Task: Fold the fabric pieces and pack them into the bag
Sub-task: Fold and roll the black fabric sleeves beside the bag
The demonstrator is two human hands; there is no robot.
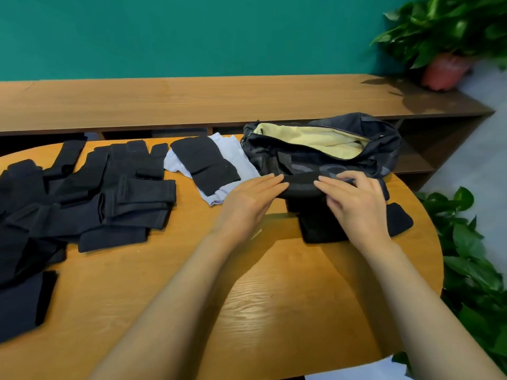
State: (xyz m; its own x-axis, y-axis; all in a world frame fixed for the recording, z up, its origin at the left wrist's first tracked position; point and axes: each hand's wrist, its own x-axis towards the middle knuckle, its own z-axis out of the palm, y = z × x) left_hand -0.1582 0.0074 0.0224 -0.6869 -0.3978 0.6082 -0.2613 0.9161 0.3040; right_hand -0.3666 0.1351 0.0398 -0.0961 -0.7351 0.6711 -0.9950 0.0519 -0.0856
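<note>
Black knit fabric piece (300, 185) lies with its long axis left-to-right on our wooden worktop (274, 283), just this side of the open dark bag with yellow lining (329, 157), our left hand (251, 197) and right hand (355, 200) pressing near-straight fingers on its ends.

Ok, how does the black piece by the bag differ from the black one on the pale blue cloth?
The black piece by the bag is part-folded under the left hand and right hand; the black piece on the pale blue cloth lies flat, untouched. Both rest on the table.
</note>
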